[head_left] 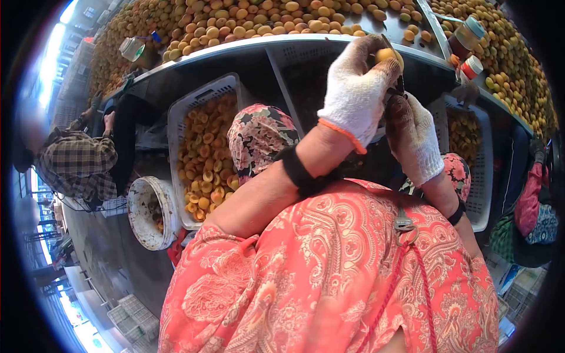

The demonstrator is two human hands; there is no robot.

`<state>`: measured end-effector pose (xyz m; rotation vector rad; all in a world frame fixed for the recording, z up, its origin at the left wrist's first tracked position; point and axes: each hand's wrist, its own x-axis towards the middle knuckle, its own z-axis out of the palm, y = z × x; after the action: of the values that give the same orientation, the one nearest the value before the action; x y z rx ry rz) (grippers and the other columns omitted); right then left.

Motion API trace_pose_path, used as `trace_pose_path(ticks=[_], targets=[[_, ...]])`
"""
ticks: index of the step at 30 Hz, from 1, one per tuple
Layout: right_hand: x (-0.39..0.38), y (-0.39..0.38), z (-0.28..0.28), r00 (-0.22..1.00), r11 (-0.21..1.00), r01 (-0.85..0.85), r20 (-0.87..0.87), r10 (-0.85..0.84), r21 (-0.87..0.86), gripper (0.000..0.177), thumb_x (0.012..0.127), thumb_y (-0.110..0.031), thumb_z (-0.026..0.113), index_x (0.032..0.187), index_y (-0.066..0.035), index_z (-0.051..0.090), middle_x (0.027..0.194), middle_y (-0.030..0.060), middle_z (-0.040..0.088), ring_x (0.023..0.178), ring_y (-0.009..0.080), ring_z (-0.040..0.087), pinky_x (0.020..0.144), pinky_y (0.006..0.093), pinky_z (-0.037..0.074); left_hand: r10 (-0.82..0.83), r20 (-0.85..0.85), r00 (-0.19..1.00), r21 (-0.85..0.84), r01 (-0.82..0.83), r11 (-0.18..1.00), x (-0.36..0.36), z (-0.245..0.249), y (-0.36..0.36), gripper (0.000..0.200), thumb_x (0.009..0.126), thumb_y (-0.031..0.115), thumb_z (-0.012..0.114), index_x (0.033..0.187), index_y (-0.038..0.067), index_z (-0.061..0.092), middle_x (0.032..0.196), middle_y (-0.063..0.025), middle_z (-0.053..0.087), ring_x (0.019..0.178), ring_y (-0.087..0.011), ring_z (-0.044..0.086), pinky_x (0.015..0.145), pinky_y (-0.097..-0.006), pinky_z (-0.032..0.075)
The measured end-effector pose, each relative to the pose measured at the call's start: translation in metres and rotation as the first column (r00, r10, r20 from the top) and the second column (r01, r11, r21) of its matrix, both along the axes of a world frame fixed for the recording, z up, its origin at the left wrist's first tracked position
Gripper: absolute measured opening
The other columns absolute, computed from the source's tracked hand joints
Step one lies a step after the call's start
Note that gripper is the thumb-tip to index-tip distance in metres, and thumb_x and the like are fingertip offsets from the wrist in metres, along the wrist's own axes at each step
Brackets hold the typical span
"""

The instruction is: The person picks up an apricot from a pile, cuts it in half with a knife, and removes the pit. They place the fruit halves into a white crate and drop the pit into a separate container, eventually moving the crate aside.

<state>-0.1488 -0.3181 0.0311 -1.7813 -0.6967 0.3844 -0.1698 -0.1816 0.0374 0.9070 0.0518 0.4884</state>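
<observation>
My left hand [359, 88], in a white glove with stained fingertips, is closed around a yellow-orange apricot [386, 55] above the metal table edge. Just right of it and slightly lower, my right hand [412, 129], in a white glove with dark brown stained fingers, grips a knife [400, 85]. Its thin dark blade points up beside the fruit. How far the blade touches the fruit is hard to tell. Whole apricots [235, 20] lie heaped on the table beyond my hands.
White crates of halved apricots [206, 156] stand at my left and right [465, 132]. A dirty white bucket [154, 212] is at the left. Jars [467, 35] [134, 49] stand on the table. A person in a checked shirt [79, 159] sits left; another person's pink sleeve [529, 197] shows right.
</observation>
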Motion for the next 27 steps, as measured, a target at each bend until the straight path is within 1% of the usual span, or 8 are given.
trace_pose_path(ticks=[4,10,12,14,16,20,24,27], targets=[[0.002,0.011,-0.009,0.976,0.996,0.065,0.209,-0.052,-0.056,0.033,0.104,-0.028,0.048,0.095,0.002,0.056,0.075,0.0151,0.065,0.066,0.0234,0.061,0.061,0.0371,0.046,-0.034,-0.119,0.992,-0.078,0.025,0.997,0.005,-0.008,0.006,0.024,0.102,0.018,0.054,0.113,-0.001,0.062,0.091,-0.0063,0.064,0.08,-0.0126,0.061,0.066,-0.0242,0.05],[0.001,0.008,0.005,0.996,0.996,0.081,-0.031,-0.082,-0.036,0.029,0.104,-0.024,0.048,0.1,0.003,0.058,0.069,0.0081,0.061,0.063,0.0144,0.057,0.056,0.0329,0.044,0.121,-0.011,0.993,0.629,-0.087,0.773,0.004,-0.019,0.023,0.023,0.1,0.021,0.059,0.109,0.0,0.064,0.089,-0.0039,0.065,0.076,-0.0072,0.057,0.066,-0.0221,0.048],[0.001,0.013,-0.006,0.996,0.996,0.091,0.016,-0.09,-0.01,0.03,0.104,-0.026,0.049,0.1,0.002,0.058,0.067,0.0071,0.058,0.061,0.0141,0.054,0.056,0.0331,0.042,0.141,-0.041,0.989,0.635,-0.083,0.768,0.003,-0.026,0.023,0.027,0.1,0.026,0.06,0.109,0.001,0.065,0.088,-0.0042,0.065,0.075,-0.0079,0.057,0.064,-0.0215,0.046],[0.003,0.016,-0.009,0.965,0.986,0.095,0.254,-0.058,-0.135,0.032,0.104,-0.029,0.05,0.099,0.002,0.057,0.066,0.0063,0.055,0.061,0.0127,0.05,0.055,0.0331,0.041,-0.007,-0.224,0.975,0.187,0.05,0.981,0.006,-0.029,0.022,0.034,0.1,0.032,0.059,0.108,0.0,0.065,0.087,-0.0045,0.066,0.073,-0.0091,0.058,0.063,-0.022,0.045],[0.004,0.017,-0.009,0.948,0.985,0.107,0.312,-0.06,-0.134,0.032,0.104,-0.029,0.049,0.098,0.002,0.056,0.066,0.0074,0.056,0.061,0.0142,0.051,0.055,0.035,0.041,-0.009,-0.251,0.968,0.232,0.069,0.97,0.007,-0.025,0.028,0.04,0.1,0.038,0.058,0.106,-0.001,0.066,0.084,-0.0039,0.065,0.073,-0.009,0.058,0.061,-0.0219,0.045],[0.003,0.013,-0.003,0.995,0.994,0.091,0.052,-0.088,-0.062,0.032,0.104,-0.028,0.047,0.1,0.002,0.057,0.07,0.0105,0.062,0.062,0.0186,0.059,0.056,0.0363,0.043,0.165,-0.092,0.982,0.753,-0.04,0.657,0.008,-0.022,0.039,0.033,0.1,0.032,0.058,0.105,0.001,0.067,0.081,-0.0019,0.063,0.071,-0.0077,0.055,0.06,-0.0223,0.044],[0.004,0.019,-0.018,0.991,0.998,0.07,0.115,-0.07,0.012,0.031,0.103,-0.026,0.047,0.103,0.003,0.058,0.076,0.0168,0.066,0.069,0.0279,0.067,0.059,0.0397,0.049,0.17,-0.086,0.982,0.585,-0.088,0.806,0.01,-0.033,0.031,0.034,0.098,0.032,0.055,0.095,0.0,0.067,0.079,-0.0075,0.067,0.07,-0.0142,0.06,0.063,-0.032,0.049],[0.009,0.025,-0.023,0.985,0.996,0.081,0.154,-0.073,-0.046,0.024,0.1,-0.021,0.052,0.098,0.003,0.057,0.081,0.0259,0.066,0.081,0.045,0.065,0.065,0.0451,0.051,-0.033,-0.303,0.952,-0.101,0.003,0.995,0.012,-0.031,0.018,0.03,0.097,0.031,0.054,0.093,0.005,0.069,0.08,-0.0022,0.062,0.067,-0.0135,0.057,0.056,-0.0272,0.047]])
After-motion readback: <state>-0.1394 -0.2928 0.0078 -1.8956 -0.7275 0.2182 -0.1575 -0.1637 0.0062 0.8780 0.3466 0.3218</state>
